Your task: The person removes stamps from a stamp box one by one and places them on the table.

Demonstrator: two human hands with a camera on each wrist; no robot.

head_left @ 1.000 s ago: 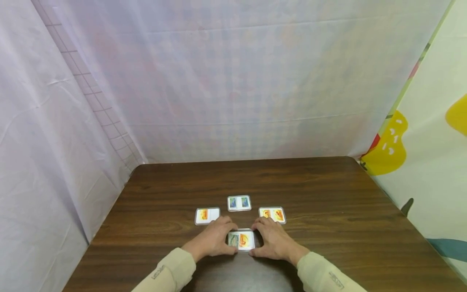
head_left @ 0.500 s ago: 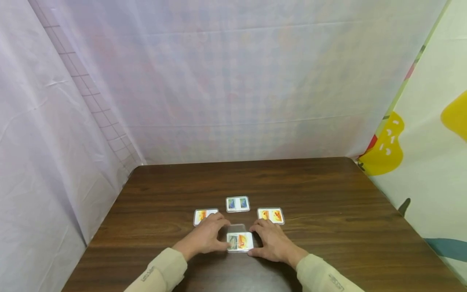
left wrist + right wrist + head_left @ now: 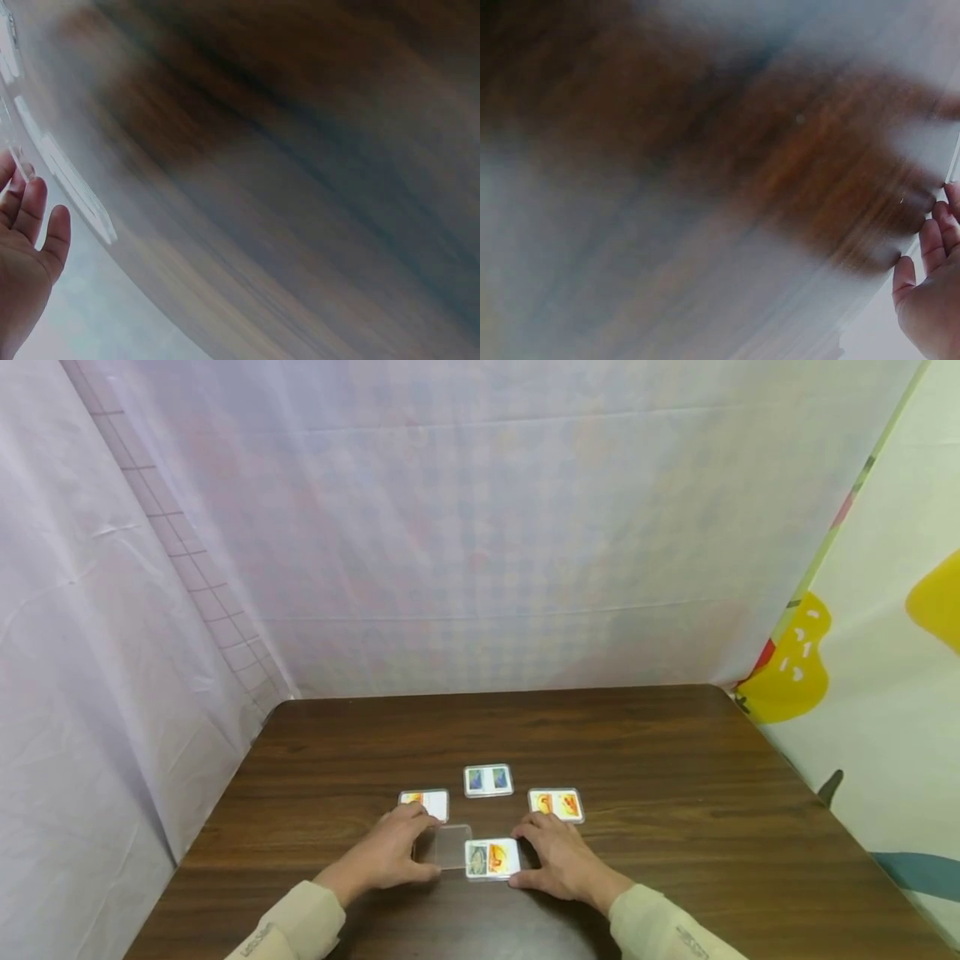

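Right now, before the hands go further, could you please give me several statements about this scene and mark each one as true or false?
1. The left hand has a clear cover in its grip. True.
2. The front card shows an orange picture beside a greyish one. True.
3. The blue-pictured card lies nearest the person. False: the blue-pictured card lies farthest of the four cards.
4. The right hand is far from every card. False: it is at the right edge of the front card.
5. The table is plain white. False: it is dark brown with a wood grain.
6. A pale sheet hangs behind the table. True.
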